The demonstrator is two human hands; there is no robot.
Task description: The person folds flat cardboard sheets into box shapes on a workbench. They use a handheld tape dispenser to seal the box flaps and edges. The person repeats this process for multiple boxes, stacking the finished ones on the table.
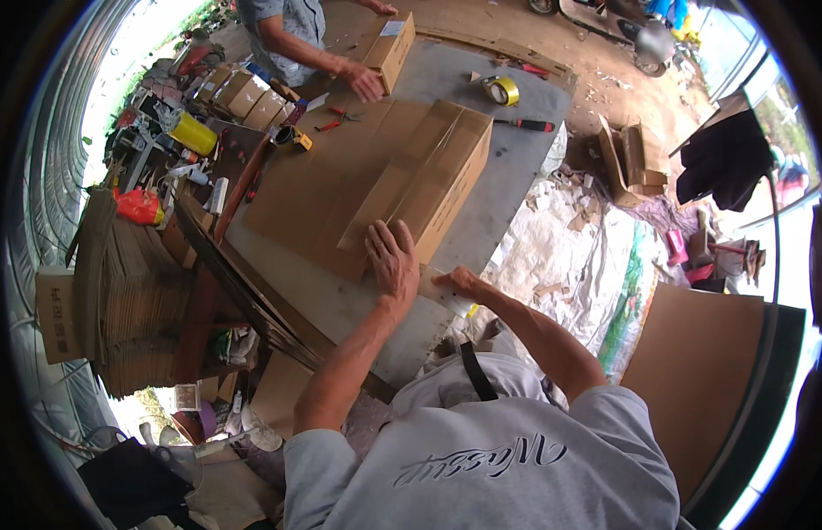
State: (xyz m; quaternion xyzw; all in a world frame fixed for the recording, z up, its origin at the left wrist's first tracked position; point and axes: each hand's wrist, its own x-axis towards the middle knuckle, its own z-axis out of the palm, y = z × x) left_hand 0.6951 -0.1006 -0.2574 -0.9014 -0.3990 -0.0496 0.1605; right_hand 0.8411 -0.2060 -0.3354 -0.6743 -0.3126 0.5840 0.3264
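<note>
A long brown cardboard box (446, 168) lies on the worktable, its near end toward me. My left hand (393, 258) rests on that near end, fingers stretched out over the top edge. At the same end, to the right, my right hand (461, 283) is closed beside a pale flap (439, 290); what its fingers hold is hidden. A bit of yellow shows just below that hand. Under and left of the box spreads a flat cardboard sheet (314, 190).
Across the table a co-worker's hand (365, 81) is beside another box (393, 55). A yellow tape roll (501, 91), a red-and-black handled tool (528, 125), red pliers (338, 119) and a tape measure (293, 139) lie around. Flattened cartons (141, 291) are stacked left.
</note>
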